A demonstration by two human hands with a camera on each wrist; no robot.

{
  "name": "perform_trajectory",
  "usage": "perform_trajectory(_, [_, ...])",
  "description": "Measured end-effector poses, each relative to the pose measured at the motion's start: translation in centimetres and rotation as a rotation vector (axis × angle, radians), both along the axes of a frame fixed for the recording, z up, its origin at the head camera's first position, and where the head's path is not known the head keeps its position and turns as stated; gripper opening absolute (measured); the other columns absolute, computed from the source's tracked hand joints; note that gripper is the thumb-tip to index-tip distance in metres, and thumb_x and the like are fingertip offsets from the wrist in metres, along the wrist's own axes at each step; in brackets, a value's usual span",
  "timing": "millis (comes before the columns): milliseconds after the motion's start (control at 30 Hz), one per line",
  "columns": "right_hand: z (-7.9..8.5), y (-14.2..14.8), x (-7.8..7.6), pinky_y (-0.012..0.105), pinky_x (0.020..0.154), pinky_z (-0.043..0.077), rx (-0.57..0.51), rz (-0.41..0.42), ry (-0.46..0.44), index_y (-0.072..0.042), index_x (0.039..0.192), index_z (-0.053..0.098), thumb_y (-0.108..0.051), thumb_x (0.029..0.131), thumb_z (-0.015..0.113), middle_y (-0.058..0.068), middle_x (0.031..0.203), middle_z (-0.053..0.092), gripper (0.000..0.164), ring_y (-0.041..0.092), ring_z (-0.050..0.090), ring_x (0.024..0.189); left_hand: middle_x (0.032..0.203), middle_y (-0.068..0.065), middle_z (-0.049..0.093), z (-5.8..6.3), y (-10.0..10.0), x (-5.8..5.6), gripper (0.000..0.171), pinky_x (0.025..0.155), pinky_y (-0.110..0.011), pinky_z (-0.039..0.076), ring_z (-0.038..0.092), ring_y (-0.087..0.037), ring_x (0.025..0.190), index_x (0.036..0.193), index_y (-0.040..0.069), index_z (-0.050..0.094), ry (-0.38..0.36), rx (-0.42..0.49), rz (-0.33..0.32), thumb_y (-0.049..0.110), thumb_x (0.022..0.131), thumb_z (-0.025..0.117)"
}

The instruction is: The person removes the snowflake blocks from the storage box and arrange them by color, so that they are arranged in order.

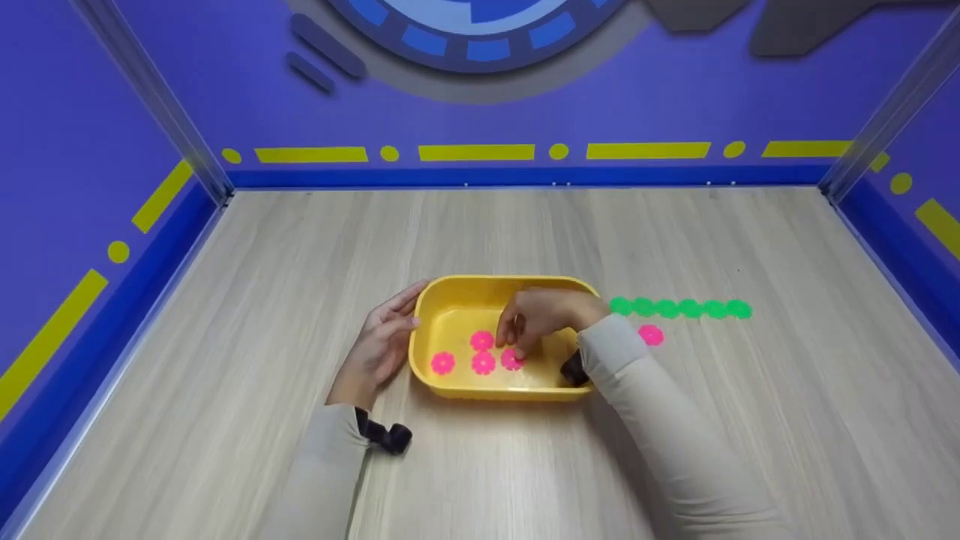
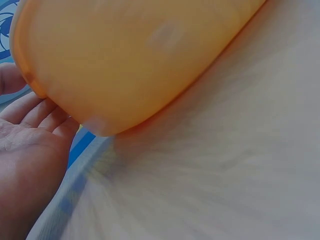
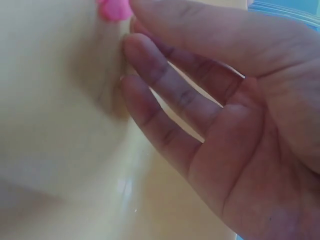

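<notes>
In the head view, a yellow tub (image 1: 450, 391) stands mid-table with several pink flower-shaped pieces (image 1: 443, 363) on its floor. My left hand (image 1: 381, 349) grips the tub's left end, thumb at the rim and fingers along the outer wall. The left wrist view shows that tub's side (image 2: 125, 65) beside the left hand (image 2: 35, 135). Inside the tub is my right hand (image 1: 551, 315), fingers loosely bent, a fingertip touching one pink flower piece (image 1: 512, 360). Close to the right thumb, the right wrist view shows a pink piece (image 3: 115, 9); the right hand (image 3: 210, 110) partly hides the contact.
Right of the tub, a row of green flower pieces (image 1: 679, 308) lies on the wooden table (image 1: 480, 465). Below that row is a single pink flower piece (image 1: 652, 335), beside the right sleeve (image 1: 660, 420). Blue walls (image 1: 487, 120) border the table's back and sides.
</notes>
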State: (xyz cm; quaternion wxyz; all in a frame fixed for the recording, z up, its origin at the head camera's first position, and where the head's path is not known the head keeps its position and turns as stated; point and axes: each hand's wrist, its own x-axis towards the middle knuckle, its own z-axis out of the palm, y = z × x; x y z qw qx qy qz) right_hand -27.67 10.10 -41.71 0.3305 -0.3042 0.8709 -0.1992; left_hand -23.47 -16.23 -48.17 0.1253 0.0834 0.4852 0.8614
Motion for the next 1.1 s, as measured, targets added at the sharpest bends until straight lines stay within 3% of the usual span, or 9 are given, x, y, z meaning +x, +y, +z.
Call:
perform_trajectory(333, [-0.26, -0.43, 0.26, 0.018, 0.066, 0.043, -0.007, 0.044, -0.095, -0.007, 0.097, 0.065, -0.006, 0.077, 0.078, 0.000, 0.082, 0.057, 0.024, 0.010, 0.048, 0.074, 0.152, -0.021, 0.033, -0.01, -0.02, 0.05, 0.063, 0.114, -0.033, 0.035, 0.043, -0.022, 0.133, 0.146, -0.009, 0.027, 0.002, -0.015, 0.000, -0.014, 0.085, 0.042])
perform_trajectory(1100, [0.00, -0.15, 0.18, 0.020, 0.065, 0.043, 0.030, -0.011, -0.016, -0.013, 0.086, 0.065, -0.004, 0.075, 0.078, -0.003, 0.076, 0.057, 0.019, 0.012, 0.049, 0.072, 0.152, -0.022, 0.033, -0.09, 0.06, -0.04, 0.063, 0.113, -0.030, 0.036, 0.042, -0.021, 0.133, 0.146, -0.009, 0.030, 0.003, -0.017, 0.015, -0.012, 0.085, 0.044])
